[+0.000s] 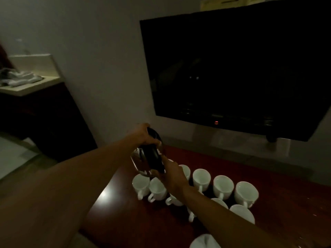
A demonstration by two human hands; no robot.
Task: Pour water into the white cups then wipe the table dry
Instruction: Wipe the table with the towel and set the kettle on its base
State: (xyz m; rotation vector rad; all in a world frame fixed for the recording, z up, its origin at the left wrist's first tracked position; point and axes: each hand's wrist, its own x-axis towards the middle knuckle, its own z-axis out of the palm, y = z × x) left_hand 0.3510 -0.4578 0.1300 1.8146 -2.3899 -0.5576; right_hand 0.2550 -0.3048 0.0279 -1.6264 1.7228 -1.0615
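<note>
Nearest, a white heap (206, 241), maybe a cloth, lies at the table's (286, 208) front edge. Beyond it, white cups (223, 185) stand clustered on the dark red wood. The right hand (172, 176) grips the handle of the glass jug (141, 161), tilted over the leftmost cups. The left hand (145, 134) curls over its top. Tip slowly, with the spout low over one cup. Behind hangs a dark television (232, 68).

Single head-worn view, looking forward and down, close over table (268, 203)
</note>
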